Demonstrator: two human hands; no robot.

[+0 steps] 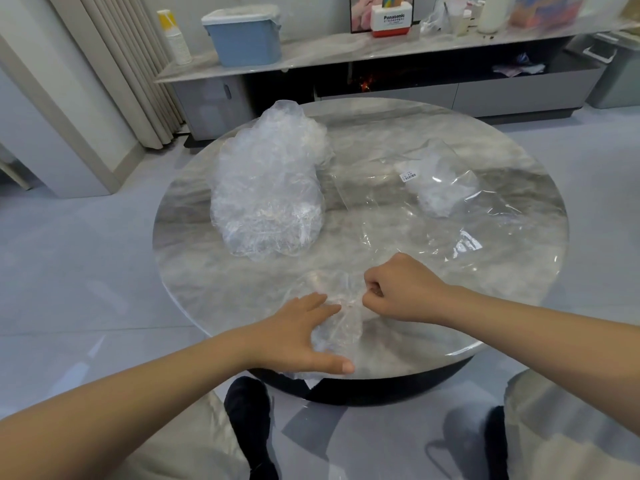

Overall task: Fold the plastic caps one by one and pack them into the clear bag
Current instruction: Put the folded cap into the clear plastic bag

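A thin clear plastic cap (337, 323) lies crumpled at the near edge of the round marble table (381, 140). My left hand (298, 334) rests flat on its left side, fingers spread, pressing it down. My right hand (401, 289) is closed in a fist, pinching the cap's right edge. A large heap of loose clear caps (270, 188) stands at the table's left middle. A flat clear bag (433, 209) lies on the right, with a small wad of folded caps (436, 192) and a white label inside.
Behind the table runs a low grey cabinet (415, 91) carrying a blue lidded bin (246, 36), stacked paper cups (176, 36) and a white-and-red box (393, 19). My knees and dark shoes show below the table's near edge.
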